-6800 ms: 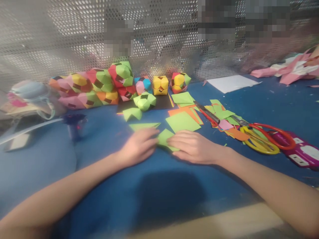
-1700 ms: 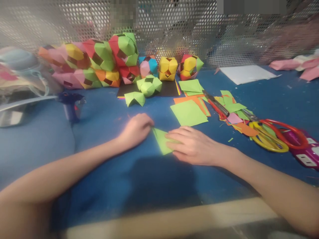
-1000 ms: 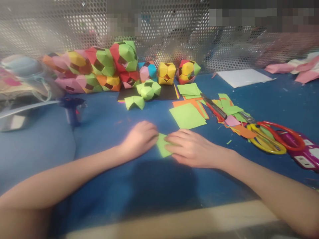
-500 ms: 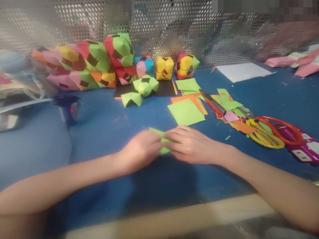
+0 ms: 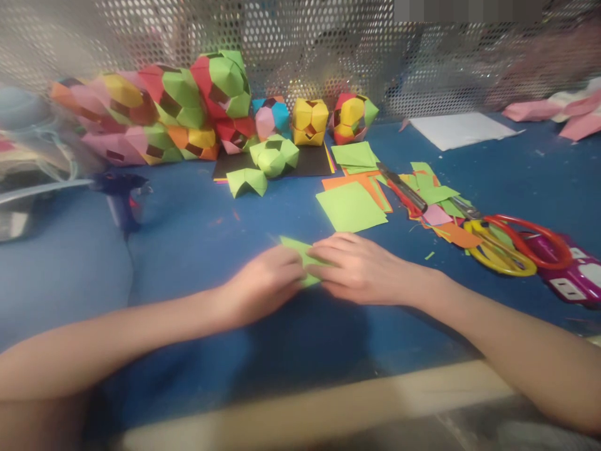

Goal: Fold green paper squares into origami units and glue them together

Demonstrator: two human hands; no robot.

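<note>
A small piece of light green paper (image 5: pixel 300 248) lies between my two hands, low over the blue table; the fingers hide much of it. My left hand (image 5: pixel 267 279) has its fingers curled closed on the paper's left side. From the right, my right hand (image 5: pixel 352 269) grips the other side, its fingers pressed together on the sheet. Just beyond them rests a stack of light green paper squares (image 5: pixel 351 207). Farther back sit a folded green paper unit (image 5: pixel 247 181) and a joined green paper piece (image 5: pixel 275 156).
Several colourful paper balls (image 5: pixel 178 100) are stacked against a perforated metal panel (image 5: pixel 300 50). A glue gun (image 5: pixel 123 197) lies at left. To the right are a utility knife (image 5: pixel 406 191), scissors (image 5: pixel 504 254), paper scraps (image 5: pixel 436 194), a purple item (image 5: pixel 570 279) and a white sheet (image 5: pixel 462 130).
Both hands stay almost in place on the green paper, with only slight finger movement. The whole view has shifted a little, so the things at the back appear slightly higher.
</note>
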